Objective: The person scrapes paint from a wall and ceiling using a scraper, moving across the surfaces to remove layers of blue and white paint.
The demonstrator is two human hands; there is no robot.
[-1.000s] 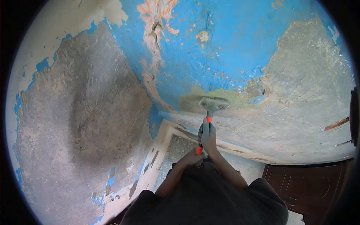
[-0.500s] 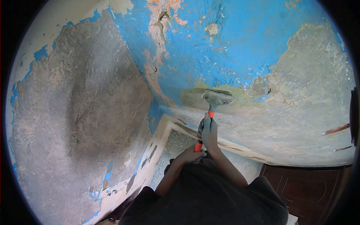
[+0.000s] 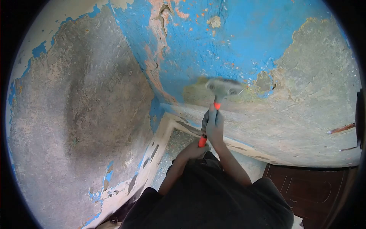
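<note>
A long-handled scraper [image 3: 225, 88] with a wide metal head and red-and-black handle lies against the wall, its head slightly blurred. The head is at the lower border of the blue paint [image 3: 251, 34], over a greenish-grey scraped patch. My right hand [image 3: 215, 124] is wrapped round the upper handle, just below the head. Lower down, my left hand [image 3: 195, 150] grips the handle near its red end part.
A bare grey wall [image 3: 103, 91] stands on the left, meeting the blue wall at a cracked corner. Below runs a pale baseboard [image 3: 162, 131] beside a debris-strewn floor [image 3: 173, 147]. A dark brown wooden panel [image 3: 305, 187] is at the lower right.
The scraper head has moved up and slightly right on the wall. Both hands have shifted a little upward with the handle, still gripping it.
</note>
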